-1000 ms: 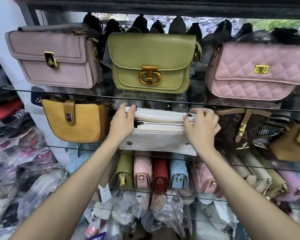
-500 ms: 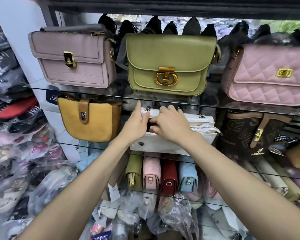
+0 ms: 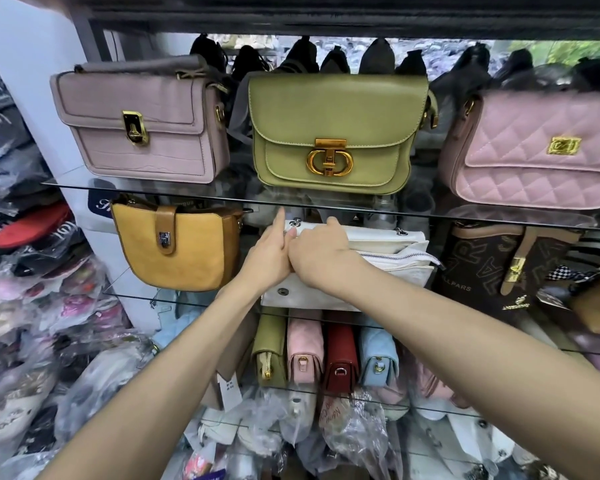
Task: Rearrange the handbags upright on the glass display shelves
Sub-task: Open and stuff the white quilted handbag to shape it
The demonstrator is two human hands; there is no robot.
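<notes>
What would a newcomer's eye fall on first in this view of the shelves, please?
Most likely the olive-green leather flap bag with a gold ring clasp, upright at the middle of the top glass shelf, between a mauve box bag and a quilted pink bag. Just below, both hands, left and right, meet on a white zippered bag beside a mustard-yellow bag.
</notes>
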